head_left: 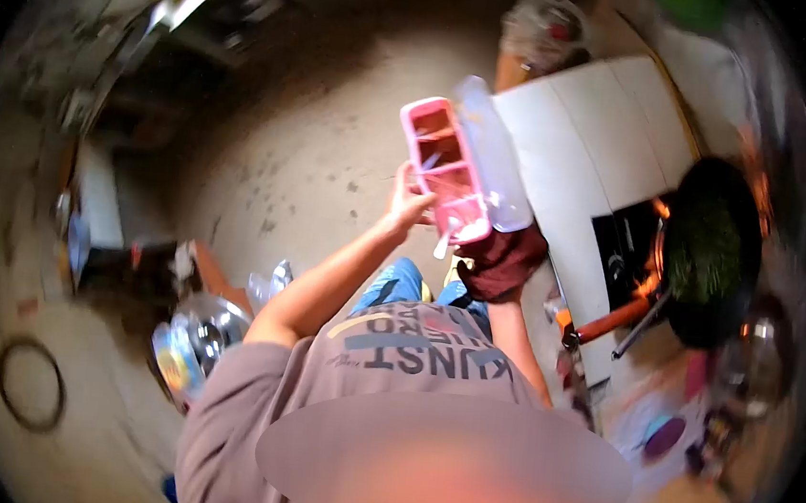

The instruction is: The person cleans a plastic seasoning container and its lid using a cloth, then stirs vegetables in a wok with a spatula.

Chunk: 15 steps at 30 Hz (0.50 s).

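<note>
My left hand grips the side of a pink spice box with several compartments holding red and brown powders and a pale one at the near end. Small spoons sit in it, and a white spoon handle sticks out at the near end. Its clear lid is swung open to the right. A dark red cloth is bunched in my right hand, just under the near end of the box and lid; the cloth hides the fingers.
On the right, a black wok with green leaves stands over flames on a stove, beside a white tiled counter. A red-brown cylinder juts out near it. Shiny metal pots stand at left on the floor.
</note>
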Each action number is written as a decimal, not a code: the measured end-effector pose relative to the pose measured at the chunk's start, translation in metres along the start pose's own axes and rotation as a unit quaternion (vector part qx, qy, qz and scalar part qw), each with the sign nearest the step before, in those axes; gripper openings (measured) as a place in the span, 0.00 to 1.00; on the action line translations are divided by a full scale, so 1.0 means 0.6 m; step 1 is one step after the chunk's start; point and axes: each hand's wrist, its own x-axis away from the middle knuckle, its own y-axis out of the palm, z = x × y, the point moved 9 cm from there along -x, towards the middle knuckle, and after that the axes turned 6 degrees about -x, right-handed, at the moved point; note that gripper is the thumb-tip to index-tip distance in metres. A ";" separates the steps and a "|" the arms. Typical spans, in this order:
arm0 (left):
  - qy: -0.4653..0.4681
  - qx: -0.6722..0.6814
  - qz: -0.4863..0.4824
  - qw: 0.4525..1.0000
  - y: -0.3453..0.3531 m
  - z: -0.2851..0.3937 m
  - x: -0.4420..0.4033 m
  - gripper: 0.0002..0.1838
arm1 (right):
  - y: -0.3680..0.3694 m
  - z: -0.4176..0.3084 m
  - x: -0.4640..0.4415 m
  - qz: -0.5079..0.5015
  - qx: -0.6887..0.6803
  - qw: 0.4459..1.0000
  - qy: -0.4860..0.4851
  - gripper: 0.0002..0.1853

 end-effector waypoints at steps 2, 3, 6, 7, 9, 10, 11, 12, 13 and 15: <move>0.009 -0.046 -0.015 0.999 -0.018 0.013 -0.049 0.47 | 0.000 -0.004 -0.043 0.033 0.033 0.998 -0.030 0.14; 0.015 -0.048 -0.029 0.998 -0.018 0.032 -0.051 0.46 | 0.001 -0.006 -0.052 0.048 0.052 0.997 -0.026 0.13; 0.021 -0.060 -0.070 0.995 0.009 0.059 -0.121 0.45 | -0.004 -0.010 -0.095 0.075 0.117 0.990 0.008 0.11; 0.022 -0.075 -0.085 0.993 0.022 0.056 -0.155 0.45 | 0.000 -0.007 -0.106 0.075 0.150 0.986 0.011 0.13; 0.005 -0.083 -0.101 0.991 0.050 0.072 -0.168 0.44 | 0.003 -0.003 -0.119 0.077 0.213 0.973 0.039 0.16; 0.003 -0.088 -0.118 0.989 0.067 0.065 -0.196 0.43 | 0.001 0.000 -0.127 0.081 0.248 0.964 0.053 0.18; 0.002 -0.090 -0.131 0.987 0.079 0.055 -0.220 0.42 | 0.000 0.011 -0.137 0.094 0.274 0.953 0.091 0.23; 0.009 -0.095 -0.149 0.984 0.106 0.069 -0.241 0.42 | -0.002 0.021 -0.145 0.105 0.299 0.940 0.129 0.28; 0.013 -0.103 -0.166 0.981 0.126 0.078 -0.252 0.42 | -0.001 0.030 -0.147 0.112 0.314 0.931 0.150 0.29; 0.019 -0.108 -0.174 0.979 0.133 0.076 -0.245 0.43 | 0.001 0.037 -0.136 0.125 0.339 0.915 0.182 0.30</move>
